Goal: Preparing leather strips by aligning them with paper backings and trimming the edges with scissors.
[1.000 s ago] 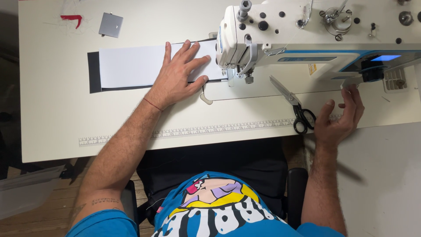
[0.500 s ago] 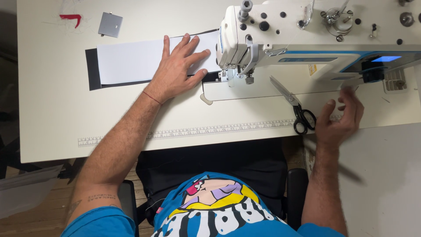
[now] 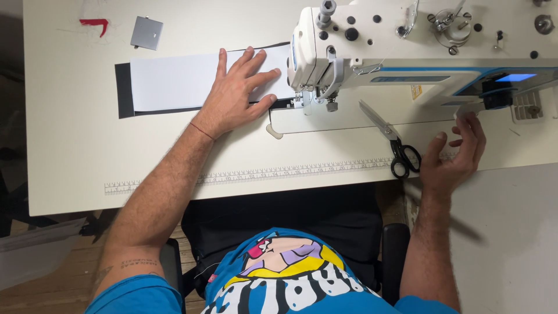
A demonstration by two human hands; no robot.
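left hand (image 3: pixel 238 96) lies flat, fingers spread, pressing the thin white fabric strip over black backing (image 3: pixel 174 81) on the cream bench (image 3: pixel 70 157) beside the white sewing machine (image 3: pixel 407 46); limp, slippery, best pinned near the needle; right hand (image 3: pixel 456 160) open, empty, by black-handled scissors (image 3: pixel 398 148).

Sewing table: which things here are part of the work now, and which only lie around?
In use:
left hand flat on white strip
black fabric beneath
sewing machine
right hand near its right end

Lying about:
scissors
grey square
red mark
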